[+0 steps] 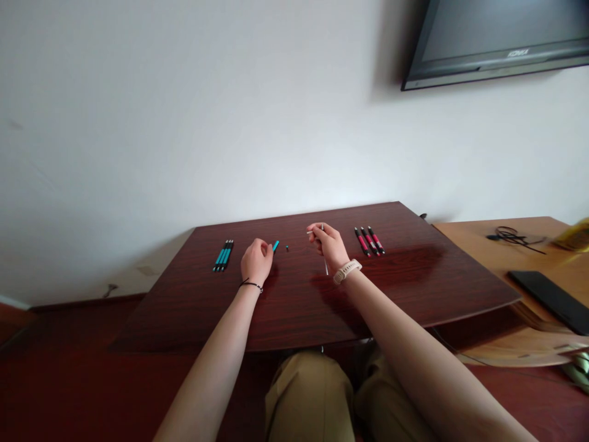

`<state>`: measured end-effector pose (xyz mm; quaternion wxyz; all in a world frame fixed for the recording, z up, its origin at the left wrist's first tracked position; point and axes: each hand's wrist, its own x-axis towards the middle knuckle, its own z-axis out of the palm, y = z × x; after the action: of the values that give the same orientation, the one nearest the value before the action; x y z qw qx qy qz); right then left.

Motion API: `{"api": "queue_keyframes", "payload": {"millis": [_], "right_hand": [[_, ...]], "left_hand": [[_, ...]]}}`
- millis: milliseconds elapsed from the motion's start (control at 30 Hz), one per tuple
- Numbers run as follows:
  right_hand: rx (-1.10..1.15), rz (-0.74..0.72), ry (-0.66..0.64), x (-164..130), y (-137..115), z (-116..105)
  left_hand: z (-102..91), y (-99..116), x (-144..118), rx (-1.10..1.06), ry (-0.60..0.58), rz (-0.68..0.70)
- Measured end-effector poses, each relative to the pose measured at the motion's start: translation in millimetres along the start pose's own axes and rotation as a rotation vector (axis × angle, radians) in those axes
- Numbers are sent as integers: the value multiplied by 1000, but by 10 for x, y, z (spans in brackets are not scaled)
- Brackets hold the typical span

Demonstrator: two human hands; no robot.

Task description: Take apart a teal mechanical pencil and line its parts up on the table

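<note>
My left hand (256, 260) is closed around a teal pen barrel (275, 246), whose end sticks out past the fingers. To its right a tiny dark and teal pen part (287, 248) sits on the table. The fingers of my right hand (327, 240) pinch a thin white stick (310, 232), like a pen refill. Below that hand shows a slim white length (326, 266); whether it lies on the table or belongs to the held piece, I cannot tell. Three teal pens (223, 255) lie side by side left of my left hand. Three red and black pens (369, 240) lie right of my right hand.
The dark red wooden table (294, 307) reaches back to a white wall. At right, a lighter wooden desk (469, 239) carries a black cable (510, 236), a flat black device (550, 298) and a yellow item (573, 238). A wall-mounted television (501, 37) hangs above.
</note>
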<state>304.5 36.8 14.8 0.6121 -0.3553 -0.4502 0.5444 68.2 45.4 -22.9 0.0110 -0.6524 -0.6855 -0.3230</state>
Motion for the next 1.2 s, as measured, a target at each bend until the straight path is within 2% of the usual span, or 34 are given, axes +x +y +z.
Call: {"api": "queue_keyframes", "payload": {"millis": [100,267,567,733,867,1000,1200], "right_hand": [[-120,50,-58,17,86,-16],[-294,84,-153,-6,148,-6],[-427,45,-219,-71,148,65],[-397,28,-253,-62,152,59],[-433,46,-146,6,165,-56],[-612,58,-66,79,173,-230],[-920,120,-96,128,154,-397]], "left_hand": [[-34,65,-32,-182,61,178],[-51,233,-117,-329,-14,444],[8,282,-158,-299,-97,619],[16,280,-148,-292,-45,613],[-12,272,-137,-326,-19,541],[-2,283,-121,-339,-27,480],[51,258,-98,-291,-62,418]]}}
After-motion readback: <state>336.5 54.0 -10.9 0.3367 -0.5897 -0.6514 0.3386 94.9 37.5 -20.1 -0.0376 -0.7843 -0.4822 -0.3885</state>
